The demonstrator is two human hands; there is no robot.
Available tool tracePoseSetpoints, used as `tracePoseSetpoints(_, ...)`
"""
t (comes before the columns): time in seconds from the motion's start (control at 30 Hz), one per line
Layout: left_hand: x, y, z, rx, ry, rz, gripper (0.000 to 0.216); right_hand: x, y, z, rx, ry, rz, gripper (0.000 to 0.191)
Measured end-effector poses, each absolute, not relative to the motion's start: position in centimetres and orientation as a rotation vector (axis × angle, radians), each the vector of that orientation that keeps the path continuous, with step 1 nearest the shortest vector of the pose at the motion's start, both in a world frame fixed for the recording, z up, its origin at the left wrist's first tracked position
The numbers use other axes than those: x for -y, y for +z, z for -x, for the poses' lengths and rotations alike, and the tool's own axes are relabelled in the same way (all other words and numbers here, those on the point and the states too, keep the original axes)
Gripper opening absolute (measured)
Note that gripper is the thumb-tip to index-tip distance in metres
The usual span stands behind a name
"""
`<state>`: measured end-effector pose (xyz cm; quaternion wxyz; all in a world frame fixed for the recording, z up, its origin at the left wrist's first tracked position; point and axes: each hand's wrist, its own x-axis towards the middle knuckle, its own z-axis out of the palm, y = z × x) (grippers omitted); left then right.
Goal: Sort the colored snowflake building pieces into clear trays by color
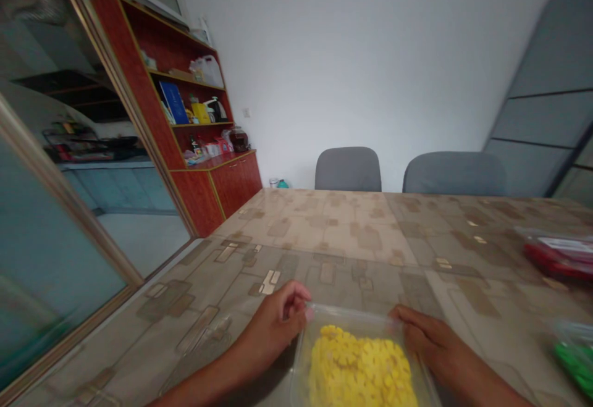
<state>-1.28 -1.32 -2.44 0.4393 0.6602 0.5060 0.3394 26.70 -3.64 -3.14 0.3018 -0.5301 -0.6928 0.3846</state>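
The left hand point(283, 317) and right hand point(425, 336) grip the far corners of a clear tub point(359, 323) of yellow pieces point(361, 367) with bent fingers point(298, 287), at the bench's point(301, 234) near side (whether resting or lifted, I cannot tell); a red pack point(560, 257) lies rightward

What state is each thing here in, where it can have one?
Clear container: holding yellow pieces; lidded or not, unclear
Left hand: fingers curled at container's far left corner
Right hand: gripping container's right side
Red pack: on table, blurred
Green pack: cut off by frame
Cabinet doors: shut
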Motion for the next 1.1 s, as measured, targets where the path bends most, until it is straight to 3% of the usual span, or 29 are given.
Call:
tracePoseSetpoints(0.17,1.4,-3.9,1.2,-1.097,0.799,-1.142,0.038,3.8,-4.2,-26.1,1.691,1.043,1.45,0.054)
tracePoseSetpoints(0.5,1.3,-4.4,0.8,-0.999,0.805,-0.81,0.038,4.0,-4.9,-25.0,1.535,0.96,1.423,0.056)
tracePoseSetpoints(0.67,2.4,-3.8,1.1,-1.178,0.938,-1.464,0.024,4.3,-5.5,-25.0,1.577,0.962,1.411,0.053)
tracePoseSetpoints(0.73,2.9,-2.8,1.4,-1.232,0.905,-1.928,0.03,4.4,-5.1,-25.1,1.619,0.949,1.416,0.053)
tracePoseSetpoints(0.9,3.5,-1.0,1.2,-0.949,0.318,-2.607,0.068,4.6,-3.8,-25.8,1.771,0.892,1.45,0.058)
tracePoseSetpoints(1.1,3.6,-4.2,0.4,-0.969,0.094,-2.776,0.055,7.6,-5.3,-26.8,1.8,0.872,1.621,0.071)
